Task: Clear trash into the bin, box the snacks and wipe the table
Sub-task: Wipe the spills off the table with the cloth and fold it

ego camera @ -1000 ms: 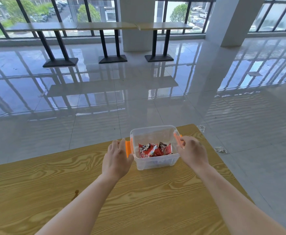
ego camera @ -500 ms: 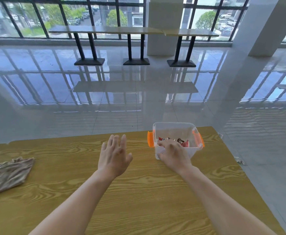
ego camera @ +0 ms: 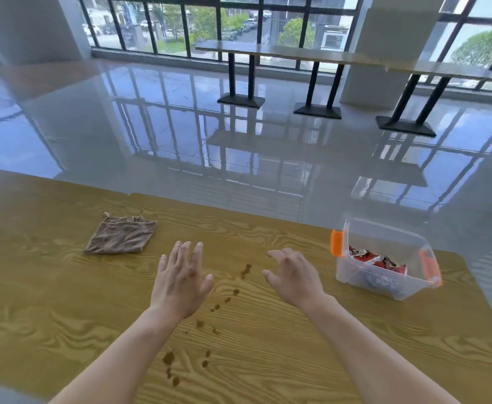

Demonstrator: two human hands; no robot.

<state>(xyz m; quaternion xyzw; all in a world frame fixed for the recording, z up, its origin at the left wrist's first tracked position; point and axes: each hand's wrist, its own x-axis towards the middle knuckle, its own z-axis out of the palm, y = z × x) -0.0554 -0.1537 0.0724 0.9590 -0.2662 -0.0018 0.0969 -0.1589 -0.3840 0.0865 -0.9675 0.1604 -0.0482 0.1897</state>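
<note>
A clear plastic box [ego camera: 384, 239] with orange latches stands at the right end of the wooden table [ego camera: 326, 345]. Red snack packets [ego camera: 374, 259] lie inside it. A folded brown cloth [ego camera: 120, 236] lies flat on the table at the left. Brown spill spots [ego camera: 227, 300] run in a line down the table's middle. My left hand [ego camera: 180, 279] hovers over the table with fingers spread, below and right of the cloth. My right hand [ego camera: 292, 275] hovers palm down, fingers loosely curled, left of the box. Both hands hold nothing.
The table's far edge runs diagonally, with glossy tiled floor [ego camera: 239, 141] beyond it. Long tables on black pedestal legs [ego camera: 316, 83] stand by the windows at the back. A white pillar [ego camera: 378, 48] rises at the back right.
My view has swung left, so the box now sits at the right and the cloth and spill show. My right hand has let go of the box and both hands hover mid-table.
</note>
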